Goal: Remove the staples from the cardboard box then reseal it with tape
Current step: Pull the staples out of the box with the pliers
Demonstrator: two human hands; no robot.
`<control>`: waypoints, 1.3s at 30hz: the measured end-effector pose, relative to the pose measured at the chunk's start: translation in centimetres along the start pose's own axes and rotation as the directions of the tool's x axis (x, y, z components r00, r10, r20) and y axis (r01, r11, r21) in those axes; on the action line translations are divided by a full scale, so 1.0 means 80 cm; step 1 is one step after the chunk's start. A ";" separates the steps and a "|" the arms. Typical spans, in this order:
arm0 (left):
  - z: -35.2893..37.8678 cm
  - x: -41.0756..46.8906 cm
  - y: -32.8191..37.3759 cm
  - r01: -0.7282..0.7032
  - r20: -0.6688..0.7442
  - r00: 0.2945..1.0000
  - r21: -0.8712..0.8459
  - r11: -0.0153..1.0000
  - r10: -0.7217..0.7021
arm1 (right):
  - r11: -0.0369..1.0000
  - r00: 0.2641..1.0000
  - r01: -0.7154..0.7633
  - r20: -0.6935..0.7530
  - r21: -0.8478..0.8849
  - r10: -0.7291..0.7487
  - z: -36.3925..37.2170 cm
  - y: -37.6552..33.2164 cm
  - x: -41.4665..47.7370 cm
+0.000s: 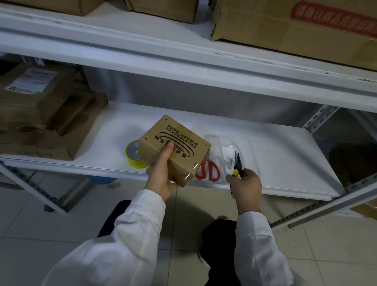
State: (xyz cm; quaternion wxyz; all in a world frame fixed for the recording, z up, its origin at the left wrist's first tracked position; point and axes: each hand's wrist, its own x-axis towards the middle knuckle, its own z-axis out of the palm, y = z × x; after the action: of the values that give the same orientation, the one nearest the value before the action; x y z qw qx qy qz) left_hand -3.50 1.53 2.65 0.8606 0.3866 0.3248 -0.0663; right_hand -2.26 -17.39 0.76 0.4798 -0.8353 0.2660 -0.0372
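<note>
Cardboard box [183, 140]: tilted, held up at the front edge of the white shelf [278, 163]; two staples [186, 176] on its near corner.
Left hand [160, 176]: grips the box, thumb pressed on the printed top, fingers curled beneath.
Right hand [246, 185]: right of the box, fingers clamped round yellow-handled pliers [238, 163].
Tape roll [132, 154]: just left of the box, partly behind it.
Scissors [210, 171]: red handles just right of the box.
</note>
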 end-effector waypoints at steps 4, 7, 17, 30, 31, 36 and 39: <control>-0.002 0.001 0.001 -0.016 0.005 1.000 -0.030 0.999 0.016 | 1.000 1.000 0.025 -0.003 -0.010 -0.025 -0.004 -0.009 -0.004; -0.002 -0.002 0.002 -0.034 0.014 0.999 -0.049 0.998 0.035 | 0.995 0.998 0.068 0.007 0.079 -0.069 -0.009 -0.020 -0.012; 0.010 -0.027 0.008 -0.095 0.133 0.982 -0.271 0.958 0.135 | 0.905 0.922 -0.208 0.384 0.372 0.054 0.000 -0.055 -0.045; 0.028 -0.058 -0.020 -0.131 0.194 0.966 -0.205 0.970 0.172 | 0.476 0.849 -0.438 0.525 0.763 -0.061 0.029 -0.089 -0.093; 0.028 -0.060 -0.022 -0.151 0.217 0.957 -0.193 0.970 0.192 | 0.442 0.863 -0.426 0.502 0.789 -0.064 0.028 -0.089 -0.093; 0.029 -0.075 -0.021 -0.128 0.344 0.921 -0.169 0.977 0.180 | 0.357 0.913 -0.338 0.396 0.871 -0.100 0.023 -0.088 -0.091; 0.030 -0.084 -0.014 -0.025 0.355 0.929 -0.226 0.974 0.106 | 0.410 0.945 -0.274 0.323 0.870 -0.055 0.018 -0.093 -0.093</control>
State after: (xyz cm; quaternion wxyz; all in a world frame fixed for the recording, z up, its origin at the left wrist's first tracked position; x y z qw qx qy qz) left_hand -7.92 -1.86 7.27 0.9447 0.2818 0.1513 -0.0722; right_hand -5.10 -9.74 7.55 0.8894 -0.4192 0.1817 -0.0150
